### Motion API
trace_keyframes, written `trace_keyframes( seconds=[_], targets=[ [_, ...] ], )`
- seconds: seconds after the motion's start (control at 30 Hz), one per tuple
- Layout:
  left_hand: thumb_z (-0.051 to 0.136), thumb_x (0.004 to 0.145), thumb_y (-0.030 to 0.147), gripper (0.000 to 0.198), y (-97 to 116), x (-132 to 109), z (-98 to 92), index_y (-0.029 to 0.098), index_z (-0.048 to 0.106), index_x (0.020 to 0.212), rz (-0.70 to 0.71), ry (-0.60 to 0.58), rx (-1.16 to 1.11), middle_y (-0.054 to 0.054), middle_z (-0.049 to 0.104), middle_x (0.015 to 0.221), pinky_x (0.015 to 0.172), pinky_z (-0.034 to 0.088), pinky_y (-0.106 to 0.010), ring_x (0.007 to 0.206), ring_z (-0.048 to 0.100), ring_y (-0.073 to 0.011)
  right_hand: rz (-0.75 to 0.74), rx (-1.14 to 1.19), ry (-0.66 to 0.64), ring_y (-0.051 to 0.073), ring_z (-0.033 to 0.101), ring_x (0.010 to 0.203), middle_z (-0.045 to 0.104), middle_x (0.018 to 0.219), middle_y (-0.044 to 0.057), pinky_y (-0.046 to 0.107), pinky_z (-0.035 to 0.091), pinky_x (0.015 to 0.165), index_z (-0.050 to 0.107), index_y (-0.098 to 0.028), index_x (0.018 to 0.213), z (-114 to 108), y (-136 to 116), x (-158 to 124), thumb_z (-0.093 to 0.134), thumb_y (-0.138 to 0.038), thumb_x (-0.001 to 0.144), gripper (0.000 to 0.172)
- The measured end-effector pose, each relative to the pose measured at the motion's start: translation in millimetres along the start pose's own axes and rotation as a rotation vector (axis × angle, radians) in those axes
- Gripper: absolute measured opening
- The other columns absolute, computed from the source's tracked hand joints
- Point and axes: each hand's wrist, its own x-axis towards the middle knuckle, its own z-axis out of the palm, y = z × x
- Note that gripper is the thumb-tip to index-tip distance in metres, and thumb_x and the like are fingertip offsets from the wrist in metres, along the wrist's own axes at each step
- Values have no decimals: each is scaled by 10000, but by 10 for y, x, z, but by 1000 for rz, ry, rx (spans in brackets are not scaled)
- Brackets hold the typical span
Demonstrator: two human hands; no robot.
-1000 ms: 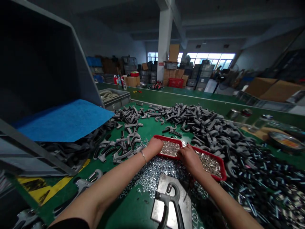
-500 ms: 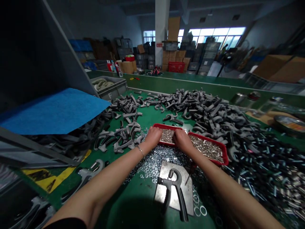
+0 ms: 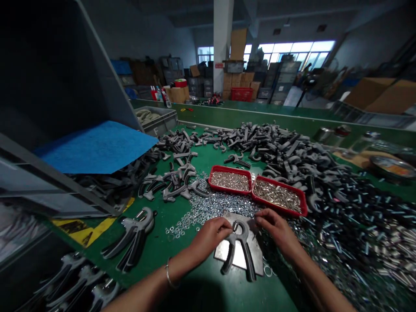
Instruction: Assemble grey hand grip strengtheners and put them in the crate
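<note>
A grey and black hand grip exerciser (image 3: 248, 255) with a coil spring lies on a metal plate (image 3: 256, 260) in front of me, its two handles toward me. My left hand (image 3: 211, 234) is at its upper left side, thumb and forefinger pinched together beside the spring; anything between them is too small to make out. Just right of the exerciser's curved top, my right hand (image 3: 276, 227) has its fingertips drawn together over the plate's right edge. What they hold, if anything, is hidden.
Two red trays, a left one (image 3: 212, 185) with tiny metal parts and a right one (image 3: 303, 203) with small pins, stand beyond loose nuts (image 3: 217, 206). Grey handles (image 3: 276, 143) are heaped behind. Black parts with bolts (image 3: 351, 216) cover the right. A tilted crate (image 3: 107, 86) stands left.
Both hands have come back from the left red tray toward me, to either side of the exerciser on the plate. The view has shifted slightly, showing more of the left side.
</note>
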Motion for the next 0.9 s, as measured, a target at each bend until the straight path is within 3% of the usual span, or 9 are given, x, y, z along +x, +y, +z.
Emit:
trace_keyframes(
  seconds=[0.1, 0.2, 0.3, 0.37, 0.43, 0.53, 0.63, 0.73, 0.9],
  targets=[
    [597, 947, 219, 105, 20, 20, 113, 199, 677, 882, 118, -4, 293, -28, 686, 939, 925, 443, -378, 952, 613, -209, 192, 294, 9, 208, 701, 729, 707, 785, 31, 358, 560, 713, 613, -202, 942, 39, 99, -451, 628, -434, 871, 242],
    [590, 962, 259, 118, 8, 62, 207, 187, 665, 906, 199, -8, 501, -38, 668, 938, 957, 417, -419, 958, 596, -226, 375, 618, 42, 185, 682, 695, 690, 743, 11, 352, 557, 751, 639, -205, 867, 82, 152, -682, 728, -418, 817, 236],
    [544, 986, 279, 169, -31, 46, 292, 174, 653, 911, 258, 8, 620, -52, 660, 925, 937, 416, -430, 940, 589, -236, 387, 626, 21, 181, 666, 676, 679, 726, 22, 341, 550, 729, 655, -186, 828, 126, 165, -743, 723, -421, 827, 245],
    [507, 1001, 271, 198, -67, 10, 331, 165, 651, 915, 321, 32, 677, -66, 658, 928, 919, 413, -435, 937, 582, -244, 304, 443, -4, 179, 644, 619, 665, 679, 22, 318, 535, 640, 642, -183, 803, 169, 162, -721, 642, -451, 885, 280],
    [470, 1014, 241, 214, -105, -37, 347, 163, 658, 948, 389, 49, 714, -76, 660, 942, 889, 414, -425, 929, 577, -245, 113, 146, 9, 187, 627, 586, 650, 648, 18, 315, 519, 581, 619, -192, 776, 228, 161, -667, 551, -458, 937, 318],
    [430, 1026, 214, 238, -137, -118, 331, 169, 654, 1089, 459, 33, 733, -90, 668, 1009, 863, 422, -407, 947, 574, -245, -157, -159, 62, 227, 648, 734, 669, 756, 38, 374, 533, 713, 610, -207, 788, 338, 175, -560, 515, -414, 962, 287],
    [429, 1026, 214, 275, -119, -198, 303, 169, 603, 1233, 483, -5, 719, -109, 667, 1117, 892, 423, -420, 1001, 570, -254, -287, -250, 43, 245, 622, 877, 673, 868, 52, 420, 497, 857, 622, -221, 828, 451, 201, -468, 526, -366, 971, 225],
    [471, 1006, 185, 277, -63, -237, 279, 197, 598, 1252, 382, -12, 607, -93, 664, 1177, 921, 419, -416, 1043, 568, -248, -400, -352, -7, 244, 602, 895, 678, 892, 58, 415, 495, 854, 638, -225, 882, 542, 228, -413, 516, -330, 985, 192],
    [510, 985, 176, 185, -11, -77, 90, 220, 682, 1035, 161, 4, 310, -23, 702, 1048, 968, 420, -377, 1032, 596, -202, -497, -514, -31, 251, 585, 890, 670, 907, 91, 424, 504, 826, 639, -195, 921, 600, 307, -378, 480, -286, 1007, 202]
  ],
)
